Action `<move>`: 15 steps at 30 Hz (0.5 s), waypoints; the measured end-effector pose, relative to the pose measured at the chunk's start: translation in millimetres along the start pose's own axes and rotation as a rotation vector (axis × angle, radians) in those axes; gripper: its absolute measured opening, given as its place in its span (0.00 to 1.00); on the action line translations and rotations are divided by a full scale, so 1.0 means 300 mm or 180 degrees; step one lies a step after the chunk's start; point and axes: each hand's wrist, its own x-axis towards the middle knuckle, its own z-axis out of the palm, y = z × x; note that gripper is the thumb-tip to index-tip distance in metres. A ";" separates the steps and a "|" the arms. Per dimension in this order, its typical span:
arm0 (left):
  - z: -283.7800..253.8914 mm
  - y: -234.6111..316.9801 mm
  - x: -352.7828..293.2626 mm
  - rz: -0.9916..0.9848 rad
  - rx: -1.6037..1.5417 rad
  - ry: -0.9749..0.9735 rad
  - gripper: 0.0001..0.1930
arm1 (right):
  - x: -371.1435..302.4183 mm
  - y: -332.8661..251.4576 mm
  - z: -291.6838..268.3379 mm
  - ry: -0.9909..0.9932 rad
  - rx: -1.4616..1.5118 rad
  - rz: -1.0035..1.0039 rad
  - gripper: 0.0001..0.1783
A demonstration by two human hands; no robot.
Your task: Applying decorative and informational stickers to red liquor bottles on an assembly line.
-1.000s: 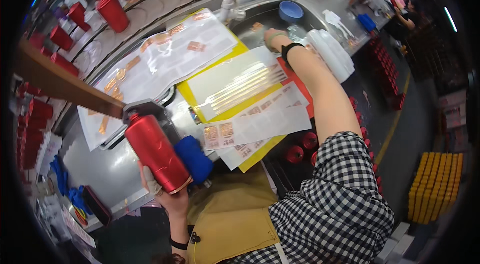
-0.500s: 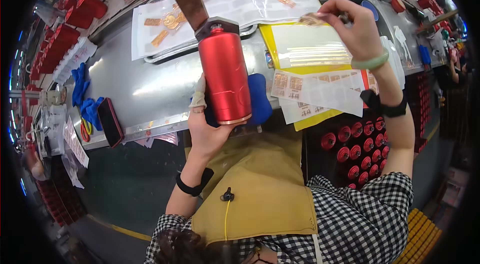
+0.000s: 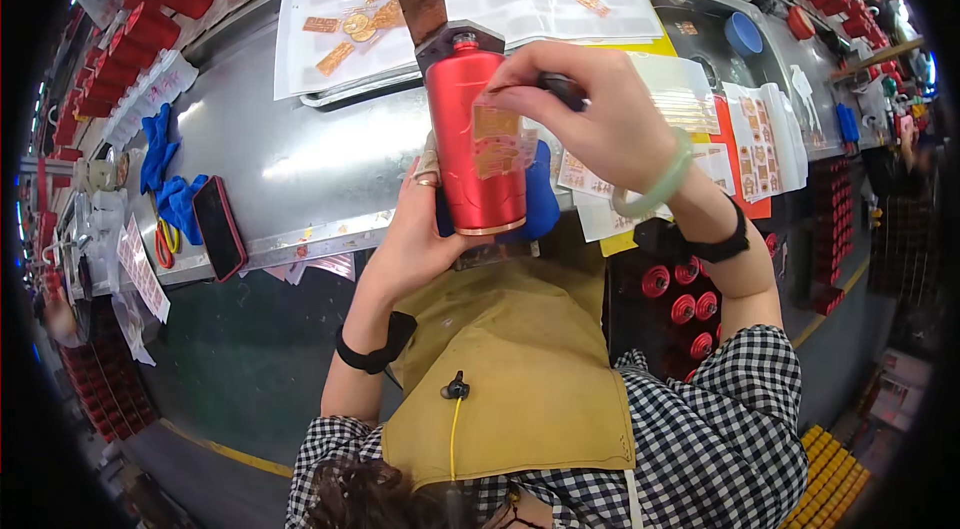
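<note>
A glossy red metal bottle (image 3: pixel 452 119) with a copper-coloured rim hangs in a dark bracket in front of me, tilted slightly. My left hand (image 3: pixel 408 234) grips its lower left side, fingers partly hidden behind it. A clear decal with gold and red print (image 3: pixel 496 141) is pinched between thumb and fingertips of my right hand (image 3: pixel 610 109). The decal lies over the front of the bottle; whether all of it touches I cannot tell. A black handle (image 3: pixel 562 89) of some tool also sticks out of my right hand.
Gold decals lie on a white sheet (image 3: pixel 290 59) over a metal tray. Decal sheets (image 3: pixel 760 129) and yellow and red folders are at the right. A phone (image 3: pixel 219 229), blue gloves (image 3: pixel 180 204) and scissors (image 3: pixel 165 247) lie left. A blue cup (image 3: pixel 743 33) stands far right.
My right hand has come left and down with the decal, from above the yellow folder to the bottle's front. The bottle stays in my left hand. The whole view has shifted slightly.
</note>
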 end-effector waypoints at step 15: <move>0.033 0.084 0.135 -0.0489 -0.2220 0.0906 0.38 | 0.065 0.133 0.098 0.0337 0.0120 0.0587 0.07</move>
